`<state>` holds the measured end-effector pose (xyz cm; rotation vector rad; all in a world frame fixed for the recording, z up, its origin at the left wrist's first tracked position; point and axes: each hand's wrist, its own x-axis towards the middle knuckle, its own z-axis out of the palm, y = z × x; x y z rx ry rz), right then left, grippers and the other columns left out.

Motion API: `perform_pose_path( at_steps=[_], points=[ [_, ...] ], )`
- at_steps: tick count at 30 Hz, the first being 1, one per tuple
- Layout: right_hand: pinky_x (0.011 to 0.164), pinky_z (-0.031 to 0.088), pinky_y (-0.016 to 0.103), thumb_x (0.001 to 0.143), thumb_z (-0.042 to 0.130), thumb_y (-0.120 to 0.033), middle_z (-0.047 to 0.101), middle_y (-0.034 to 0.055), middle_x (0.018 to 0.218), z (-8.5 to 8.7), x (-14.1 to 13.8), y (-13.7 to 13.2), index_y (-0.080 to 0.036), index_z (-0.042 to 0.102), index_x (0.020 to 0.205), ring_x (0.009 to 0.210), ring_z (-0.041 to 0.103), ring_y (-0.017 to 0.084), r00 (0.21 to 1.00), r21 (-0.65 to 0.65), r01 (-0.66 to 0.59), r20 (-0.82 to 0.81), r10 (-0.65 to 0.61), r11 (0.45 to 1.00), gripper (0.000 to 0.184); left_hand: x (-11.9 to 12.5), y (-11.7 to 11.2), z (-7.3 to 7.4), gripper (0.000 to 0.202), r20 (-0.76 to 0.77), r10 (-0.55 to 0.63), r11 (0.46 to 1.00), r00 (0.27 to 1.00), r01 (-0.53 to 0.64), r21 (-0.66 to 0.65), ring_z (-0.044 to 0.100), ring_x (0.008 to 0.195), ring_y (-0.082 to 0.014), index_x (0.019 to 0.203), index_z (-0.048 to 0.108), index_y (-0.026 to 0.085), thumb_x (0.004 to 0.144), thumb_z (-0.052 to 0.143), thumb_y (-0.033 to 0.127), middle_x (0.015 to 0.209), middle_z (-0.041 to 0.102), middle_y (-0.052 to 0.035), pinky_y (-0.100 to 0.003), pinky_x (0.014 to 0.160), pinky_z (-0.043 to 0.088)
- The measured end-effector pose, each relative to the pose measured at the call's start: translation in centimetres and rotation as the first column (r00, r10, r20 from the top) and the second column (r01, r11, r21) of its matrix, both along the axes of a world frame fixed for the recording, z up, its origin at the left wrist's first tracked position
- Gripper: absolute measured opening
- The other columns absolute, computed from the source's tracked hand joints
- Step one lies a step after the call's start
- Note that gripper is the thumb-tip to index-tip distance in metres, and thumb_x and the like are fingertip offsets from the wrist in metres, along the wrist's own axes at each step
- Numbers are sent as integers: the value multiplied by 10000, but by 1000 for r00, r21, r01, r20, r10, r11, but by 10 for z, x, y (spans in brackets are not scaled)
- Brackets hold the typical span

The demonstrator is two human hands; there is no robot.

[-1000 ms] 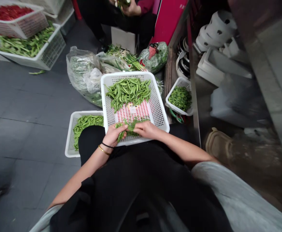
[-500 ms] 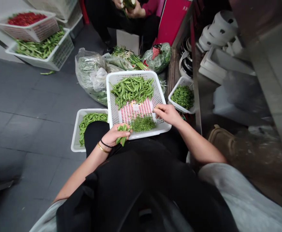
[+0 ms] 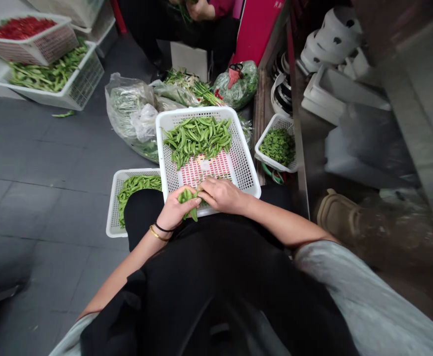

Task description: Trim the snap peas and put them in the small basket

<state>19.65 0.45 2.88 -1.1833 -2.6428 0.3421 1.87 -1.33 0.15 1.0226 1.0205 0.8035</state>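
Snow pea pods (image 3: 187, 197) sit in a small bunch in the left hand (image 3: 175, 208), which curls around them just above the near rim of a white plastic basket (image 3: 246, 173). The palm and fingers hide most of the bunch, and a few pods poke out below. The right hand (image 3: 221, 195) is half closed beside it, with its fingertips (image 3: 203, 190) at the top of the bunch. Those fingers hide the contact, so whether they grip a pod or only touch it cannot be made out.

The basket rests on the person's black clothing (image 3: 201, 277). A heap of pods (image 3: 197, 141) fills its far half, and a red mesh liner (image 3: 205, 168) shows nearer the hands. Left of it, a second basket (image 3: 113, 212) of pods is partly hidden by the person's leg. A small basket of chopped greens (image 3: 277, 147) sits to the right. Plastic bags of greens (image 3: 127, 111) lie behind. At the upper left are baskets of red chilies (image 3: 21, 28) and green beans (image 3: 45, 74). A co-worker's hands (image 3: 199, 9) are cut off at the top edge.
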Motion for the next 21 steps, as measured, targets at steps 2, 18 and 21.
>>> perform_pose_path(
  at_steps=[2,18,21],
  points=[
    [624,362,261,951,350,-286,594,81,806,2,-2,1,-132,561,862,729,528,165,999,-21,-26,-20,26,999,276,1,2,3,267,-27,-44,999,999,45,20,476,429,-77,771,584,160,642,766,307,568,593,22,-192,402,386],
    [751,417,256,887,456,-360,697,96,933,-83,46,119,-144,702,932,869,624,183,839,-302,543,198,-506,783,330,-151,73,-29,211,-320,749,662,580,-670,336,566,525,-55,807,611,175,661,759,217,675,640,92,-177,459,468],
    [774,419,252,837,522,-385,693,132,978,-112,30,157,-103,693,971,914,623,204,726,-311,685,218,-652,659,356,-197,87,-72,274,-391,691,717,608,-644,267,419,359,-27,673,502,172,624,768,132,452,497,131,-176,355,307]
  ],
)
